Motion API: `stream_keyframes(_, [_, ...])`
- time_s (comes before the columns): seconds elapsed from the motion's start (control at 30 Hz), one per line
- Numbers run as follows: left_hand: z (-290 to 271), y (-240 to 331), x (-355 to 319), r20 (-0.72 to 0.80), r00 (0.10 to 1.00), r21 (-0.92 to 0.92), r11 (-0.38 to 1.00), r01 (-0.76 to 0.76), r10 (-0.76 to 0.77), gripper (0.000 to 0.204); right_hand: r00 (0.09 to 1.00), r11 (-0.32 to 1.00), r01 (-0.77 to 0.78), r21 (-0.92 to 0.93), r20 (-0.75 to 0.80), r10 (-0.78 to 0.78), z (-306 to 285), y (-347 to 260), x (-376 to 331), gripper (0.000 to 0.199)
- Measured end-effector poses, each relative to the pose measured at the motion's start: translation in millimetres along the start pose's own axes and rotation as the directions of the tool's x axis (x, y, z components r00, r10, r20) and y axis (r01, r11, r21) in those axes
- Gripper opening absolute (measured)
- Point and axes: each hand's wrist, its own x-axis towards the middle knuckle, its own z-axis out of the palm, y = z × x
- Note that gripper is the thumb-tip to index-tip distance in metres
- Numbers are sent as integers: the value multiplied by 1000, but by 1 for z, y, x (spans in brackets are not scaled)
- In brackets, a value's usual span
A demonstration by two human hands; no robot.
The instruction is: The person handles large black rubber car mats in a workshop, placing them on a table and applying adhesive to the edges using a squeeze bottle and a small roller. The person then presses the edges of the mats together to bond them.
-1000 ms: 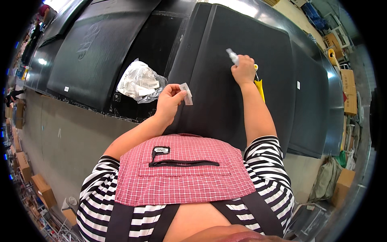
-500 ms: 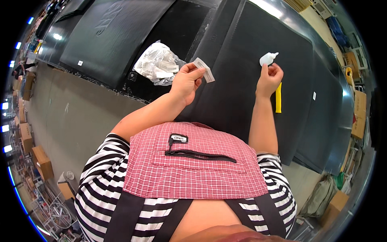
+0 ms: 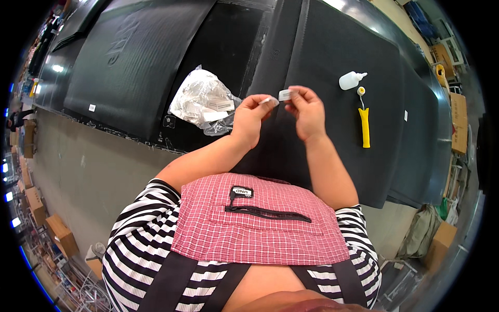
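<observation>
My left hand [image 3: 247, 122] pinches small white labels [image 3: 270, 101] between thumb and fingertips; how many is unclear. Close beside it, my right hand [image 3: 311, 117] grips a small white printed label [image 3: 284, 95] in its fingertips. Both hands are raised over a large black sheet [image 3: 338, 47] with a seam line. A white squeeze bottle [image 3: 350, 80] with a pointed nozzle lies on that sheet, beyond my right hand. Just nearer than the bottle is a small roller [image 3: 365, 127] with a yellow handle.
A crumpled clear plastic bag [image 3: 195, 99] of white labels sits left of my hands. Another black embossed sheet [image 3: 119, 62] covers the table's left part. Cardboard boxes [image 3: 61, 235] and racks stand around on the floor.
My right hand has let go of the squeeze bottle and moved left to the labels, where it now grips one. The roller, formerly mostly hidden, is fully visible.
</observation>
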Motion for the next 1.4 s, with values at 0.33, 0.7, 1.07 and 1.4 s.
stream_keyframes(0.33, [-50,-18,4,755,595,490,366,-791,276,21,914,306,403,-863,365,-176,9,-32,142,9])
stream_keyframes(0.7, [-55,-17,9,739,615,484,420,-768,274,19,886,158,451,-879,417,-204,28,-28,174,11])
stream_keyframes(1.07, [-54,-16,10,731,613,474,423,-772,301,16,914,188,376,-908,329,-238,30,-21,186,9])
stream_keyframes(1.4, [-54,-14,10,733,619,482,426,-765,282,18,914,154,362,-919,317,-255,31,-18,184,10])
